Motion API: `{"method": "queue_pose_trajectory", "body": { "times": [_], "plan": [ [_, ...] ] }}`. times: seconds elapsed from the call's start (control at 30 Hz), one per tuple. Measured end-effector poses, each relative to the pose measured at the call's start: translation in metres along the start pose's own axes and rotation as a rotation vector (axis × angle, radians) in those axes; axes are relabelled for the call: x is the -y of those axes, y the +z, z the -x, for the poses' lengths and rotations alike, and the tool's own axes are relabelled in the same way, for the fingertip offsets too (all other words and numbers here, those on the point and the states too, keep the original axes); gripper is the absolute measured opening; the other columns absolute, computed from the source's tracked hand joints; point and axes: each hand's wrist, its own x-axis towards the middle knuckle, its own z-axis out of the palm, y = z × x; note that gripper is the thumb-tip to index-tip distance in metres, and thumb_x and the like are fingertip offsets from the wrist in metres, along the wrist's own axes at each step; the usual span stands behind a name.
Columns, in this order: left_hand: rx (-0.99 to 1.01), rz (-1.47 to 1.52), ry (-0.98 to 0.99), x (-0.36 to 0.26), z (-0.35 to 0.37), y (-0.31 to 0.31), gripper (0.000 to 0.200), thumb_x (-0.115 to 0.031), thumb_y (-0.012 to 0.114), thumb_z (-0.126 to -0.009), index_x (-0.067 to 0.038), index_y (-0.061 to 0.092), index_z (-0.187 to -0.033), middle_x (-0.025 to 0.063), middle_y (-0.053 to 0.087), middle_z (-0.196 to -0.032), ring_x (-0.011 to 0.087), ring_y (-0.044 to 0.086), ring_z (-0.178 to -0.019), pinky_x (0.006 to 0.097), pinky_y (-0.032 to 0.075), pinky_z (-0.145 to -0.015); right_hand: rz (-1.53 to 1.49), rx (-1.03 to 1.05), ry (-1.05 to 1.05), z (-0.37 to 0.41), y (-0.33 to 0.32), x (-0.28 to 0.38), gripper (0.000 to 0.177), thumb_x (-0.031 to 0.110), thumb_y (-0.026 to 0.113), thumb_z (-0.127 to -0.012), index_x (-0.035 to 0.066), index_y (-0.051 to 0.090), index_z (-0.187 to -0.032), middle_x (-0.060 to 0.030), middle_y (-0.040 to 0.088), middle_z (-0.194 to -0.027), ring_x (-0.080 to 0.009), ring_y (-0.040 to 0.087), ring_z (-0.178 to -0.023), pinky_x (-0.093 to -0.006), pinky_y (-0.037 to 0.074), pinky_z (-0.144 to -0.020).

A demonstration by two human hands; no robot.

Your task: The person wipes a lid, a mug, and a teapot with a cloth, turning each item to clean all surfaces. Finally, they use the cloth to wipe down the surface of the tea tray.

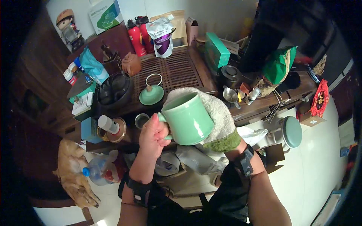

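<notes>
A light green mug [190, 122] is held up near the middle of the view, tilted, its opening toward the upper left. The fingers of my left hand [154, 136] are wrapped round its handle. A white and green fluffy cloth [222, 118] covers my right hand and lies against the mug's far and right side; the fingers are hidden under it. Behind the mug, on the tea table, rest a green lid [151, 95] with a brown knob and a pale ring [154, 79]. A small metal cup [141, 120] stands left of the mug.
The slatted tea tray [175, 67] holds a brown clay pot [131, 64]. A black bowl [115, 89] and a white-capped jar [108, 123] stand left. At right are a strainer [230, 95] and a green bag [279, 66]. A dog [73, 169] lies on the floor.
</notes>
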Motion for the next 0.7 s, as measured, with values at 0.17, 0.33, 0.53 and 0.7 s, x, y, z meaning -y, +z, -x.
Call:
{"method": "queue_pose_trajectory", "body": {
  "times": [0.17,0.33,0.53,0.7],
  "plan": [
    [-0.048,-0.043,0.013,-0.001,0.002,0.007,0.042,-0.044,0.05,-0.095,-0.019,0.037,-0.064,-0.008,0.031,-0.055,0.0019,0.023,-0.045,0.0187,0.019,-0.037,-0.164,0.011,0.168,0.012,0.009,-0.006,0.046,0.013,0.07,-0.073,0.003,0.055,-0.116,-0.0093,0.065,-0.105,-0.0179,0.062,-0.096,-0.0305,0.048,-0.086],
    [-0.175,-0.072,0.06,-0.005,0.001,0.012,0.042,-0.045,0.051,-0.094,-0.018,0.036,-0.064,-0.0078,0.032,-0.054,0.0018,0.025,-0.045,0.0182,0.019,-0.037,0.034,-0.059,-0.006,0.003,0.009,-0.007,0.045,0.014,0.071,-0.074,0.002,0.056,-0.115,-0.0106,0.065,-0.105,-0.0193,0.063,-0.094,-0.0289,0.048,-0.085],
    [-0.349,-0.493,0.279,0.008,-0.003,0.017,0.035,-0.035,0.052,-0.095,-0.012,0.046,-0.068,-0.0067,0.04,-0.056,0.0018,0.032,-0.048,0.0201,0.023,-0.041,0.186,-0.275,0.279,0.018,0.044,-0.057,0.061,0.011,0.054,-0.082,-0.002,0.032,-0.137,-0.0248,0.048,-0.127,-0.0354,0.047,-0.12,-0.0373,0.034,-0.103],
    [-0.399,-0.469,0.273,0.002,-0.001,0.017,0.037,-0.033,0.05,-0.096,-0.012,0.046,-0.066,-0.0067,0.037,-0.054,0.0023,0.03,-0.047,0.021,0.022,-0.043,0.258,-0.12,0.137,0.019,0.051,-0.053,0.082,0.006,0.06,-0.076,-0.006,0.014,-0.142,-0.0301,0.039,-0.128,-0.0436,0.04,-0.12,-0.0442,0.033,-0.101]
  ]
}}
